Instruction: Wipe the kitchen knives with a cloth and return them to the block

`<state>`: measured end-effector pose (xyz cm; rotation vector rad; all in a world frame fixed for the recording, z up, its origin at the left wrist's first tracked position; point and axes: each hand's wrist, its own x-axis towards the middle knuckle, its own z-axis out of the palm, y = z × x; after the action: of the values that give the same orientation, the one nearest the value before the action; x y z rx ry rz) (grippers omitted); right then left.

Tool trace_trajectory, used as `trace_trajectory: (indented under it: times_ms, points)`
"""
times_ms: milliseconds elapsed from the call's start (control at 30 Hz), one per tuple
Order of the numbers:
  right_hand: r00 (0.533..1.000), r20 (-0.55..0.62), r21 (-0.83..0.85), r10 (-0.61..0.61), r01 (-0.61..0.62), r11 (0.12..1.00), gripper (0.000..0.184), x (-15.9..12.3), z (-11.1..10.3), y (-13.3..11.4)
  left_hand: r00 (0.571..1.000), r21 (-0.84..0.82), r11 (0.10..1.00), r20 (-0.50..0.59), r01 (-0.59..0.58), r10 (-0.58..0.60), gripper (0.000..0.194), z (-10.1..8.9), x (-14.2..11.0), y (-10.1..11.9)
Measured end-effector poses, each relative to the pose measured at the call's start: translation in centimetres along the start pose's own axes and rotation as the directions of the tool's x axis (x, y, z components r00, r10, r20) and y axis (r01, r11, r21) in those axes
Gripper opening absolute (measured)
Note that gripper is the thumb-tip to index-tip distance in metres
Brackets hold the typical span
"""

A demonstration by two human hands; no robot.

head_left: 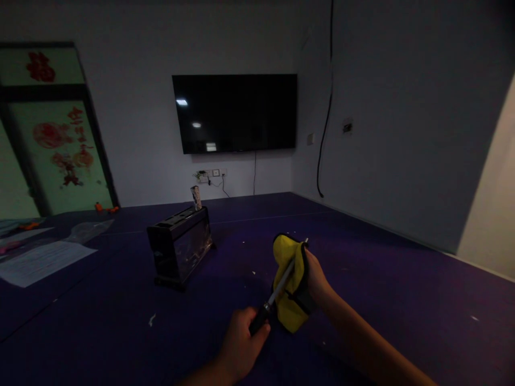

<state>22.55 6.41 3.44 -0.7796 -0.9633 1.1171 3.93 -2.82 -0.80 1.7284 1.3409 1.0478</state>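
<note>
My left hand (243, 343) is closed around the black handle of a sharpening steel (283, 282), a slim grey rod pointing up and away to the right. A yellow cloth (290, 316) with a dark edge and a grey underside is wrapped about the upper part of the rod. My right hand (316, 276) grips the cloth around the rod from the right side, its fingers mostly hidden behind the cloth. The rod's tip shows just above the cloth. To the left stands a black knife block (183, 244) with a light, patterned handle (196, 197) sticking up from its far end.
The purple-blue surface (225, 332) carries small white scraps. White paper sheets (44, 260), clear plastic (89, 230) and orange items (107, 208) lie at the left. A television (237, 112) hangs on the back wall, and a black cable (328, 107) dangles at the right.
</note>
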Motion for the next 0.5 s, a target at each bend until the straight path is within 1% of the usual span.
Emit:
trace_trajectory:
  times_ms: [133, 200, 333, 500]
  points:
    - [0.993, 0.009, 0.129, 0.116, -0.116, 0.985, 0.033, -0.3, 0.5, 0.5, 0.999, 0.001, 0.999, 0.010, 0.036, -0.036, 0.024, 0.1, 0.0, 0.0]
    - [0.989, 0.016, 0.147, 0.148, -0.148, 0.978, 0.034, -0.6, 0.9, 0.6, 0.998, -0.009, 0.998, 0.018, 0.060, -0.060, 0.025, 0.1, 0.0, 0.0]
    - [0.987, 0.023, 0.142, 0.161, -0.163, 0.976, 0.032, -1.0, 1.5, 0.6, 0.997, -0.034, 0.997, 0.041, 0.072, -0.070, 0.026, 0.0, 0.0, 0.1]
    - [0.992, 0.002, 0.139, 0.125, -0.124, 0.983, 0.031, -1.0, 1.5, 0.3, 0.998, -0.037, 0.998, 0.039, 0.052, -0.051, 0.027, 0.0, 0.0, 0.0]
